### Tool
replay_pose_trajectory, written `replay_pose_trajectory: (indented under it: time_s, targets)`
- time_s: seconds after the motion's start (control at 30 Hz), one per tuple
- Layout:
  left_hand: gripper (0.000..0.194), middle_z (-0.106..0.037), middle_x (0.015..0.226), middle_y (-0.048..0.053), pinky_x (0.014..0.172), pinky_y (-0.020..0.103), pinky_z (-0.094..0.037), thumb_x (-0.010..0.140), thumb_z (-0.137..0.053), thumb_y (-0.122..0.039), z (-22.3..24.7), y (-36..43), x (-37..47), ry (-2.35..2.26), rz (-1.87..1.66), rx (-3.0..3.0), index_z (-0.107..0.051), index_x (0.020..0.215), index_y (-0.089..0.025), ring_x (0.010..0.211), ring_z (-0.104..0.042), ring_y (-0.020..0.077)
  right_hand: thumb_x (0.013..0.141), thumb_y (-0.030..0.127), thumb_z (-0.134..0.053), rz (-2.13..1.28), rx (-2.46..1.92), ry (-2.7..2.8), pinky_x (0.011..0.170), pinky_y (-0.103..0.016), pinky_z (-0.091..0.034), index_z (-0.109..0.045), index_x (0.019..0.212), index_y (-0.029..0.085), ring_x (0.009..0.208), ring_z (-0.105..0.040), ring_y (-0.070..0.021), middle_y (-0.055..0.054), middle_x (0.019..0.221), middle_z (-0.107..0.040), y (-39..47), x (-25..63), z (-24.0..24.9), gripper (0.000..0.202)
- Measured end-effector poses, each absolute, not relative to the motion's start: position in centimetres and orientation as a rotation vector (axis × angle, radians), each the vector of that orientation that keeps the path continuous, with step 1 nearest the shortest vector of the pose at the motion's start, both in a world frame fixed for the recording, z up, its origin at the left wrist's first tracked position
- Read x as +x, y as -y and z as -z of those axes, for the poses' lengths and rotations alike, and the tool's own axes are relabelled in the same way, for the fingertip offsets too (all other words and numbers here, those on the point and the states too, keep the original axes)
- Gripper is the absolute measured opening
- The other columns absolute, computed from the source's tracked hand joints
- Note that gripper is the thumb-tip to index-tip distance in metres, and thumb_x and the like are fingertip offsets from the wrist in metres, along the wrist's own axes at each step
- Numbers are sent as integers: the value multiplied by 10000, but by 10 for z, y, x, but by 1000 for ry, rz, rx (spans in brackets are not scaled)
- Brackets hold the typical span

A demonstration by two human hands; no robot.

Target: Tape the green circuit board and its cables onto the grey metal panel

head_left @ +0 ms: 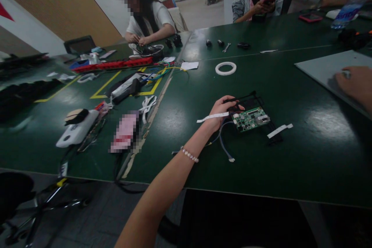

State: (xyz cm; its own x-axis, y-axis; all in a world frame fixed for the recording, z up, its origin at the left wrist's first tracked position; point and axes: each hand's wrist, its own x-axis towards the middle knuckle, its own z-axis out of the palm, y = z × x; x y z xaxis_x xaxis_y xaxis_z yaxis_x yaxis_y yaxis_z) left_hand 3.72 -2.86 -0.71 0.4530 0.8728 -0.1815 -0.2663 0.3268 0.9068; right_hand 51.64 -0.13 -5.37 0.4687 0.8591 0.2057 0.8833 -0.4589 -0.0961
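Note:
My left hand [222, 109] is curled around the left side of a black frame [247, 102] on the green table. A green circuit board [251, 119] lies on that frame, with thin cables [223, 145] trailing toward me. One white paper strip [213, 117] lies across my left hand at the wrist; another strip [279, 131] is on the frame's right side. At the right edge, partly cut off and blurred, my right hand [356, 85] is closed over a grey panel [322, 68]. Something small and pale shows at its fingers, too blurred to name.
A white tape roll [226, 68] lies beyond the frame, with a wrench [226, 47] farther back. Left of the table seam are a red strip [116, 64], a white device [77, 128] and a pink blurred item [124, 131]. Co-workers [148, 19] sit across the table.

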Motion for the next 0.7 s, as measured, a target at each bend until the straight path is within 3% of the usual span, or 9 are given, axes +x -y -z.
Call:
replay_pose_trajectory:
  time_s: [0.13, 0.3, 0.4, 0.5, 0.6, 0.7]
  targets:
    - [128, -701, 734, 63, 699, 312, -518, 790, -584, -125, 9, 27, 38, -769, -844, 962, -523, 899, -152, 684, -681, 174, 889, 307, -413, 24, -2434, 1853, 797, -326, -347, -603, 1225, 104, 1004, -534, -252, -198, 1173, -610, 3, 512, 56, 436]
    - [120, -703, 731, 63, 654, 296, -513, 793, -583, -130, 12, 27, 38, -752, -837, 990, -517, 889, -155, 668, -679, 171, 902, 271, -379, 221, -2284, 1707, 868, -314, -343, -588, 1248, 126, 1067, -547, -231, -175, 1236, -594, 19, 495, 50, 430]
    - [115, -701, 722, 59, 648, 289, -508, 794, -579, -124, 13, 27, 39, -768, -844, 992, -515, 884, -159, 661, -675, 165, 892, 214, -346, 164, -2036, 1509, 889, -296, -374, -613, 1190, 142, 1005, -591, -194, -158, 1119, -649, 30, 452, 28, 406]
    - [107, -702, 730, 61, 658, 288, -509, 797, -577, -124, 13, 26, 40, -761, -835, 992, -518, 879, -159, 678, -676, 165, 893, 313, -406, -127, -1672, 1408, 805, -322, -455, -580, 1207, 155, 886, -632, -189, -141, 994, -649, 44, 377, -8, 392]
    - [97, -699, 730, 56, 672, 294, -512, 797, -571, -120, 14, 26, 39, -762, -838, 1012, -527, 875, -156, 675, -669, 161, 872, 379, -484, -477, -1269, 1446, 767, -358, -498, -593, 1129, 228, 695, -600, -160, -25, 737, -591, 67, 287, -43, 318]
    - [77, -674, 710, 37, 675, 286, -510, 801, -566, -121, 15, 28, 39, -765, -875, 1040, -573, 872, -149, 691, -664, 168, 881, 380, -491, -789, -1014, 1643, 750, -352, -511, -589, 1107, 350, 683, -593, -141, 34, 673, -572, 94, 206, -59, 249]
